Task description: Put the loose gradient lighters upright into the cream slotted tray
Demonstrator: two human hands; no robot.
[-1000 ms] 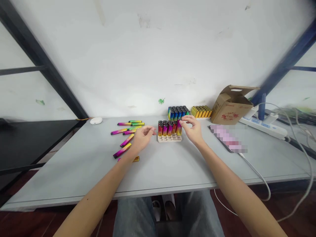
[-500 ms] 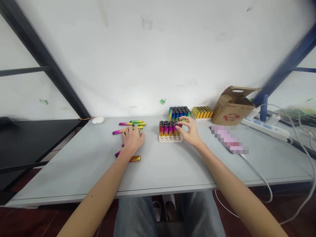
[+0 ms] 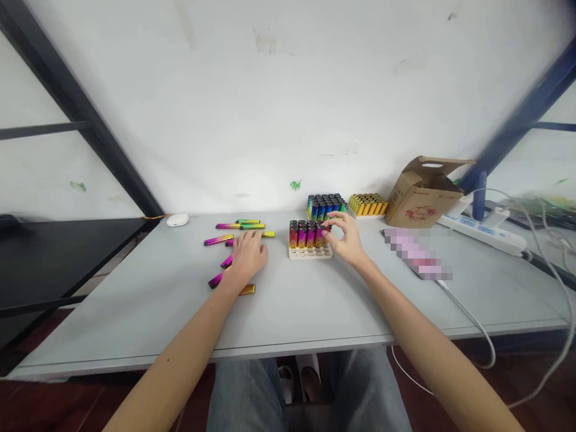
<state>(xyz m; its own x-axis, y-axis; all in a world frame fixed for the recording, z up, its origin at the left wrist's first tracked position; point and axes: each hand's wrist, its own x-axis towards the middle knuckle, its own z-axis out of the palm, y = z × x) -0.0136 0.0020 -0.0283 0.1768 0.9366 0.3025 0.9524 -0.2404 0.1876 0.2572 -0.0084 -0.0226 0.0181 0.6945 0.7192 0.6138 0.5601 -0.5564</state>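
Note:
Several shiny coloured lighters (image 3: 218, 239) lie scattered on the table's left half. Over them rests my left hand (image 3: 246, 255), fingers pointing away and close together; a yellow-green lighter (image 3: 269, 234) shows past its fingertips, and what lies beneath the palm is hidden. A white holder (image 3: 310, 254) carries rows of upright red and purple lighters (image 3: 310, 235), with its front holes showing. My right hand (image 3: 344, 239) is at the holder's right edge, thumb and index finger pinched around a dark-topped red lighter (image 3: 326, 228) at the end of a row.
Behind the holder stand a block of blue-green lighters (image 3: 326, 207) and a tray of yellow ones (image 3: 369, 205). To the right are an open cardboard box (image 3: 420, 201), a blurred pink phone (image 3: 418, 255) with a cable, and a power strip (image 3: 486, 234). A white case (image 3: 178, 220) sits at back left.
My left hand has moved slightly right, and a yellow-green lighter beneath it has shifted right. My right hand stays at the holder.

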